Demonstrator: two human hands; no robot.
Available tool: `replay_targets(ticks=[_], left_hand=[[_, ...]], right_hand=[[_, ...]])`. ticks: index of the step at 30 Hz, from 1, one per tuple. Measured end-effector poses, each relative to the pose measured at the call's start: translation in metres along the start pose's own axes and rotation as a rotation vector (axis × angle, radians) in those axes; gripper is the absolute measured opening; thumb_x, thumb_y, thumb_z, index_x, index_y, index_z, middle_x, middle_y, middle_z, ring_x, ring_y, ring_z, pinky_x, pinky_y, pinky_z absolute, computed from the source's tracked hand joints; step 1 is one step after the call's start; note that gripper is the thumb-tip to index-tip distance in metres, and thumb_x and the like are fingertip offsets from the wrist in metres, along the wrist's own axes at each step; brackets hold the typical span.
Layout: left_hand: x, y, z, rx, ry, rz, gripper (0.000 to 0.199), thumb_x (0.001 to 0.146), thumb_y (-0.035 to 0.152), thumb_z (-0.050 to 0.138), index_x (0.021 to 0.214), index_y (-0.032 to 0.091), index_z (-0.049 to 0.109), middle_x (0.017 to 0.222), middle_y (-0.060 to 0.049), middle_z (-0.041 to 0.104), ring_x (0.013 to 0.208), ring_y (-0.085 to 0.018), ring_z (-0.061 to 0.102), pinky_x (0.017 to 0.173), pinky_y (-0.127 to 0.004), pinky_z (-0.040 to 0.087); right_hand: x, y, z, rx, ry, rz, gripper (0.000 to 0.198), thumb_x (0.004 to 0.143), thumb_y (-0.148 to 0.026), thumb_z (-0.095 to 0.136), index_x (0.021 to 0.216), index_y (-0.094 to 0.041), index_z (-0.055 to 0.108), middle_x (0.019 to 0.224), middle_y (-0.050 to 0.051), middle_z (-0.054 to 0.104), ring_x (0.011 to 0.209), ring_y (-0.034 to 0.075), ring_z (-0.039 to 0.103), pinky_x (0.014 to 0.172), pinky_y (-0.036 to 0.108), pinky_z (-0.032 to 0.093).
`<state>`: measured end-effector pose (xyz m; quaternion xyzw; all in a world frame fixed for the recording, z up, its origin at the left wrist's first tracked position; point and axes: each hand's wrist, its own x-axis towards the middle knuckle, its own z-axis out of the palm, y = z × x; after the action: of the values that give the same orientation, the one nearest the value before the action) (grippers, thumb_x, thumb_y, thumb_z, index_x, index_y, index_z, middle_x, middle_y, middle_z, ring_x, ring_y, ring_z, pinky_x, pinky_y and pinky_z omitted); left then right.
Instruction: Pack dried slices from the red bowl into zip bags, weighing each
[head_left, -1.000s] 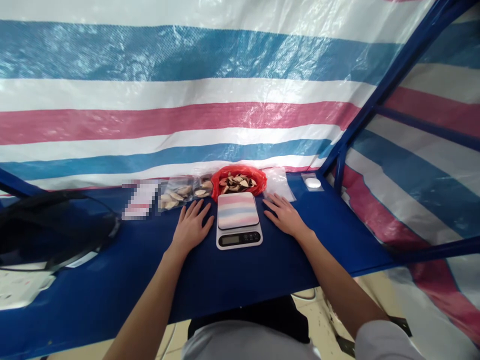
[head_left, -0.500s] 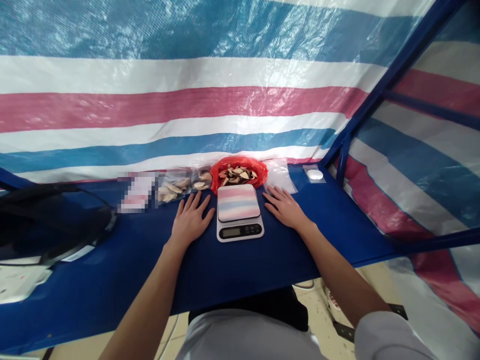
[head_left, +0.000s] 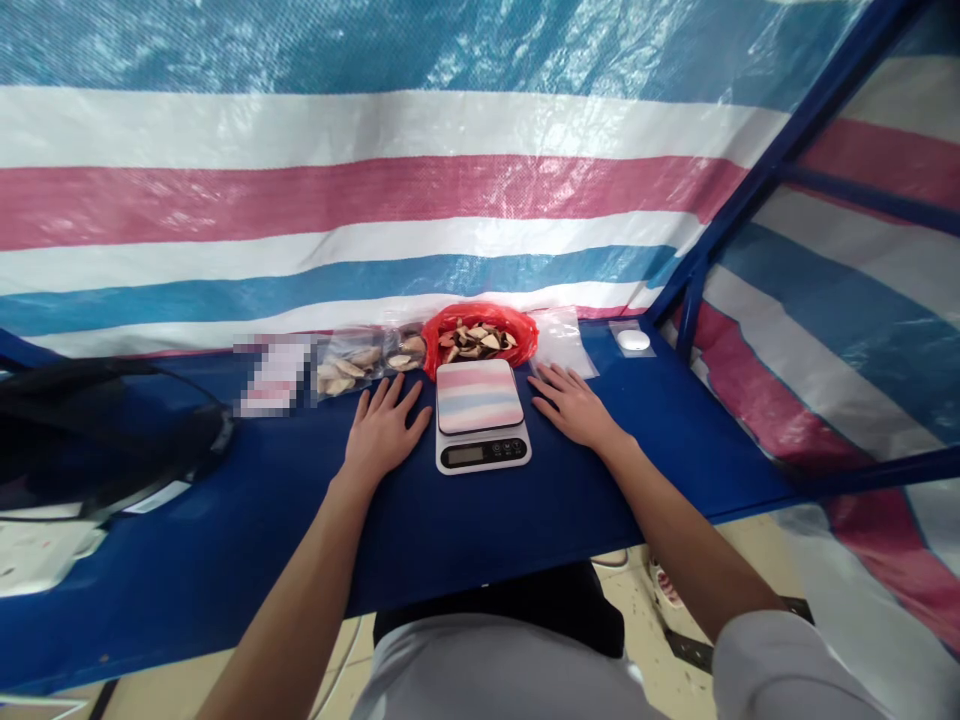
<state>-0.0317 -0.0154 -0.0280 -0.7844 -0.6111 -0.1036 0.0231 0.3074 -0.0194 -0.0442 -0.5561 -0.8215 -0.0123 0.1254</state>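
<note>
My left hand [head_left: 384, 428] lies flat on the blue tabletop [head_left: 480, 540], fingers spread, just left of a white digital kitchen scale [head_left: 480, 415]. On the scale's other side my right hand [head_left: 576, 408] rests palm down with its fingers apart. Nothing is in either hand. The scale's plate is bare and shiny, and its display looks blank. Behind it sits an open red plastic bag [head_left: 523, 338] full of dried slices [head_left: 480, 342], pale with dark edges. Beyond my right fingertips lies a clear plastic bag [head_left: 566, 345]. Clear bags of pale slices [head_left: 349, 365] lie beyond my left hand.
At the far right is a small white rounded object [head_left: 632, 340] on clear plastic. A black bag-like item [head_left: 97, 430] and a white power strip [head_left: 45, 555] occupy the left. Striped sheeting [head_left: 360, 200] and a blue frame bar [head_left: 750, 200] enclose the table.
The view has tilted slightly, so the table items appear a little higher. Both hands stay flat in the same places beside the scale.
</note>
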Motion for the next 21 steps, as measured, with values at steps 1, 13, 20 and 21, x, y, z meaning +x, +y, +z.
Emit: replay_targets(ticks=[1, 13, 20, 21], left_hand=[[0.0, 0.0, 0.0, -0.002, 0.003, -0.001, 0.054, 0.1, 0.045, 0.043, 0.149, 0.022, 0.051, 0.16, -0.012, 0.039, 0.149, -0.034, 0.035, 0.122, -0.055, 0.026], [0.002, -0.006, 0.002, -0.201, 0.312, 0.053, 0.042, 0.097, 0.041, 0.049, 0.125, 0.016, 0.07, 0.135, -0.015, 0.066, 0.129, -0.032, 0.059, 0.114, -0.049, 0.042], [0.025, -0.042, -0.032, -0.141, 0.454, 0.14, 0.036, 0.098, 0.036, 0.047, 0.117, 0.017, 0.071, 0.124, -0.013, 0.07, 0.119, -0.031, 0.062, 0.107, -0.046, 0.046], [0.03, -0.051, -0.035, -0.112, 0.436, 0.141, 0.037, 0.097, 0.035, 0.046, 0.119, 0.017, 0.07, 0.124, -0.014, 0.07, 0.119, -0.031, 0.061, 0.106, -0.047, 0.045]], right_hand=[[0.0, 0.0, 0.0, -0.003, -0.003, 0.001, 0.05, 0.105, -0.044, 0.036, 0.149, -0.023, 0.052, 0.161, 0.006, 0.04, 0.15, 0.029, 0.035, 0.124, 0.05, 0.029], [0.0, -0.001, -0.001, -0.011, 0.06, -0.023, 0.045, 0.104, -0.04, 0.043, 0.142, -0.023, 0.059, 0.156, 0.008, 0.047, 0.146, 0.03, 0.041, 0.121, 0.049, 0.036], [0.005, -0.001, -0.002, -0.012, 0.153, -0.021, 0.043, 0.102, -0.038, 0.047, 0.14, -0.024, 0.061, 0.151, 0.009, 0.053, 0.142, 0.031, 0.047, 0.118, 0.051, 0.041], [0.006, -0.001, -0.001, -0.011, 0.16, -0.014, 0.043, 0.102, -0.038, 0.047, 0.14, -0.024, 0.061, 0.151, 0.009, 0.053, 0.142, 0.031, 0.047, 0.118, 0.051, 0.04]])
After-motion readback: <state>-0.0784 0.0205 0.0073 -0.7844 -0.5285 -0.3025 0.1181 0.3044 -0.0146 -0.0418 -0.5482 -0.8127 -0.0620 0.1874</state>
